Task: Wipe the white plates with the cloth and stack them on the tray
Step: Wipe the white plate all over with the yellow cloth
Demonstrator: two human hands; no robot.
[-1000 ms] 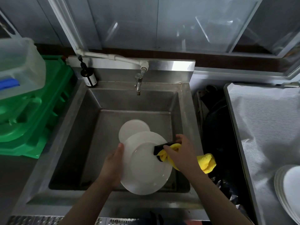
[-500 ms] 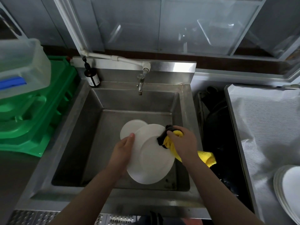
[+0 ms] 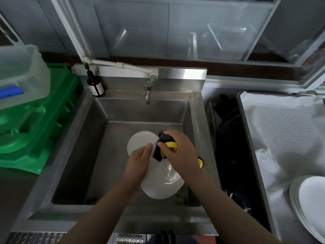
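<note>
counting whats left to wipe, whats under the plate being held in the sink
A second white plate lies on the sink floor, partly under the held plate. Its right part is covered, so anything more beneath cannot be seen.

I note a brushed stainless-steel sink [image 3: 112,110], dull sheen. Held plate [image 3: 163,187]: glossy white ceramic. Cloth [image 3: 171,146]: yellow-black fuzzy microfibre. Green crates [image 3: 44,124]: smooth plastic. Tray liner [image 3: 284,138]: matt woven fabric.

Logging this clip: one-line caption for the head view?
Left hand holds white plate over sink; right hand wipes with cloth.
</note>
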